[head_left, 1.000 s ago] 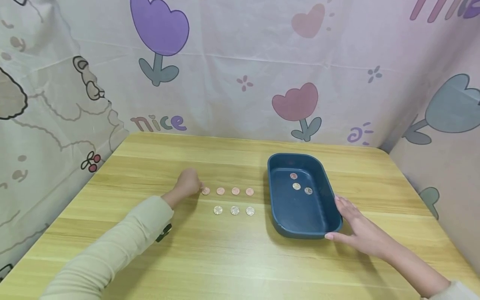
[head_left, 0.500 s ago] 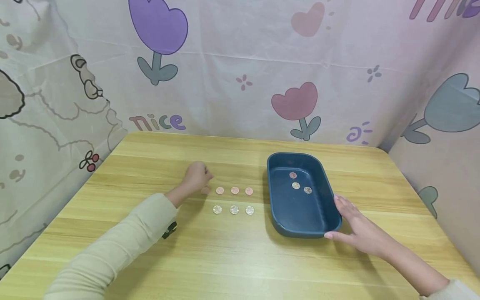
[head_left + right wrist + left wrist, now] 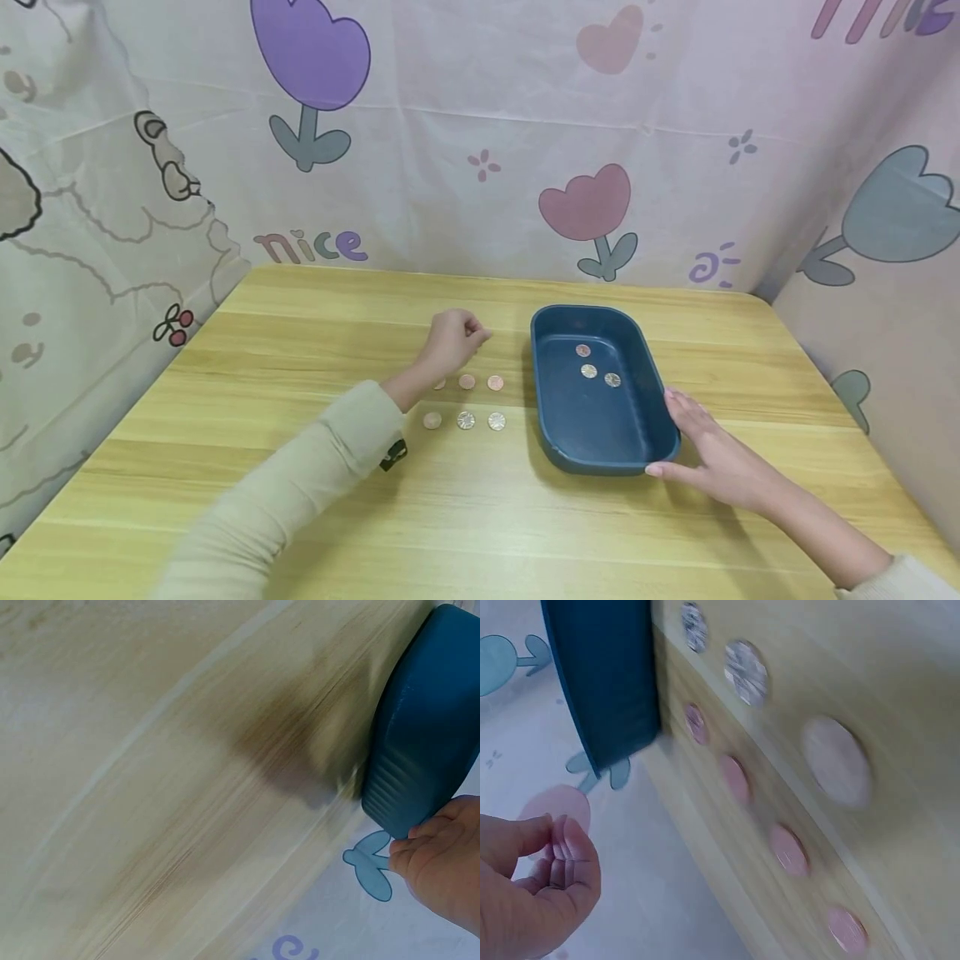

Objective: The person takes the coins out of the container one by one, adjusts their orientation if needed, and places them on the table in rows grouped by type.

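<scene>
My left hand (image 3: 452, 343) is raised over the table behind the coins, close to the tray's left side. Its thumb and fingertips meet in a pinch in the left wrist view; I cannot tell whether a coin is between them. Below lie a row of copper-coloured coins (image 3: 789, 850) and a row of silver-coloured coins (image 3: 466, 421), partly covered by the left hand and wrist in the head view. My right hand (image 3: 708, 454) rests against the near right corner of a dark blue tray (image 3: 600, 465), fingers along the outer side and thumb at the front edge.
Inside the tray lie one reddish coin (image 3: 582, 351) and two paler ones, a pale coin (image 3: 588, 372) and another pale coin (image 3: 612, 380). The wooden table (image 3: 480, 517) ends at a patterned cloth (image 3: 450, 192) at the back and sides.
My left hand has lifted from the left end of the copper row and moved right towards the tray, above the coins. The right hand and tray stay in place.
</scene>
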Motion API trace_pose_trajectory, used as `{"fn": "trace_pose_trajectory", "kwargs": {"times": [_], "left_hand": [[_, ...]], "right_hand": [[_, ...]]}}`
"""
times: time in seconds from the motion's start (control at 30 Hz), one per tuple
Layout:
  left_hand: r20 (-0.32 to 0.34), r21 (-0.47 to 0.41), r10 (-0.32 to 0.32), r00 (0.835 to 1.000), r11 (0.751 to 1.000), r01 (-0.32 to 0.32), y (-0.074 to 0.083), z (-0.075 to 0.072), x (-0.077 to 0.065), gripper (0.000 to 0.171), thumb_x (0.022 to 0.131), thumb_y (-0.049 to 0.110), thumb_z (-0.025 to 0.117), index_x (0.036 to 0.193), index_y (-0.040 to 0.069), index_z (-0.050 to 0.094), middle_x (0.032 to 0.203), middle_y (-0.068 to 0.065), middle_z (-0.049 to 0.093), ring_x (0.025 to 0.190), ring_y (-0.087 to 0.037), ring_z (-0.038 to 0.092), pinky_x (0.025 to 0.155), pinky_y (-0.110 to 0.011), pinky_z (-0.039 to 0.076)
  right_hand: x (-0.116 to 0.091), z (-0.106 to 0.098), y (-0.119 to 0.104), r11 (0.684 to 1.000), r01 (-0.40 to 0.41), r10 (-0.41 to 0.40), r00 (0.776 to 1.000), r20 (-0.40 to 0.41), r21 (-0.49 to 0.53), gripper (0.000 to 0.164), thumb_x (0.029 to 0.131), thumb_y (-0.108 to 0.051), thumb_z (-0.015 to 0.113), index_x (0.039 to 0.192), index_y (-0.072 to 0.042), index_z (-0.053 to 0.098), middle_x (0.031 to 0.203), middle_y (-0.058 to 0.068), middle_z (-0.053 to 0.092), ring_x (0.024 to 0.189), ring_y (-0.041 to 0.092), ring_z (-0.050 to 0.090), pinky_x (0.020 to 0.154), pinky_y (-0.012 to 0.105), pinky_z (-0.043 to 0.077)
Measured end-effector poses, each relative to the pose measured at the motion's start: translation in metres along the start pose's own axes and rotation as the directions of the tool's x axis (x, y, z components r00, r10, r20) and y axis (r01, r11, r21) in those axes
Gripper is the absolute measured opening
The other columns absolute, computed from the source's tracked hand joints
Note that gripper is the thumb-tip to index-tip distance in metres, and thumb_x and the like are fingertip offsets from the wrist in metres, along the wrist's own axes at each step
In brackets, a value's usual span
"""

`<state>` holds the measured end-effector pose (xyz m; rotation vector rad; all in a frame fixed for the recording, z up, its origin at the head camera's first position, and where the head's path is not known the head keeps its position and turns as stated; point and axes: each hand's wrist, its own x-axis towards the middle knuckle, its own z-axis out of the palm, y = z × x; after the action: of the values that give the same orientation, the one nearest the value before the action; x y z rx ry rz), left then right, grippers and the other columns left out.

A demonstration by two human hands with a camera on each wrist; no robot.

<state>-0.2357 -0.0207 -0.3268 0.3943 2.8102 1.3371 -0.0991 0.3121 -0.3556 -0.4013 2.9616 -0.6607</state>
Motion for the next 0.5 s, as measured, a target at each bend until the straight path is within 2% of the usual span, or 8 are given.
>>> {"fn": "trace_pose_trajectory", "kwargs": {"times": [0.07,0.2,0.33,0.5], "left_hand": [[-0.008,-0.033,0.007,1.0,0.999,-0.007,0.007,0.009,0.004,0.018,0.089,0.012,0.062,0.082,-0.004,0.064,0.071,-0.013,0.066,0.054,-0.01,0.053,0.047,-0.014,0.041],[-0.013,-0.098,0.076,0.997,0.992,-0.077,0.018,0.03,0.012,0.017,0.088,0.012,0.062,0.082,-0.003,0.065,0.071,-0.014,0.065,0.053,-0.008,0.048,0.047,-0.014,0.039],[0.029,-0.15,0.136,0.99,0.98,-0.131,0.028,0.053,0.019,0.016,0.089,0.012,0.062,0.083,-0.002,0.065,0.075,-0.017,0.066,0.055,-0.008,0.05,0.049,-0.014,0.042],[0.056,-0.167,0.161,0.985,0.975,-0.15,0.04,0.077,0.026,0.015,0.09,0.012,0.061,0.085,-0.001,0.065,0.077,-0.015,0.067,0.056,-0.006,0.051,0.05,-0.014,0.043]], "right_hand": [[0.0,0.0,0.0,1.0,-0.002,0.002,1.0,0.0,-0.001,0.102,0.077,-0.05,0.068,0.147,0.001,0.013,0.152,0.024,0.016,0.138,0.046,0.016,0.099,0.067,0.025],[-0.001,0.0,0.001,1.0,-0.005,0.005,1.0,-0.003,-0.005,0.102,0.077,-0.05,0.068,0.147,0.001,0.014,0.152,0.024,0.016,0.138,0.046,0.016,0.099,0.067,0.025],[-0.001,0.0,0.001,1.0,-0.005,0.005,1.0,-0.006,0.0,0.102,0.077,-0.05,0.068,0.147,0.001,0.014,0.152,0.025,0.016,0.137,0.047,0.016,0.099,0.068,0.025],[0.0,0.001,-0.001,1.0,-0.005,0.005,1.0,-0.01,0.0,0.102,0.077,-0.05,0.068,0.146,0.001,0.015,0.151,0.025,0.017,0.136,0.048,0.017,0.099,0.068,0.025]]}}
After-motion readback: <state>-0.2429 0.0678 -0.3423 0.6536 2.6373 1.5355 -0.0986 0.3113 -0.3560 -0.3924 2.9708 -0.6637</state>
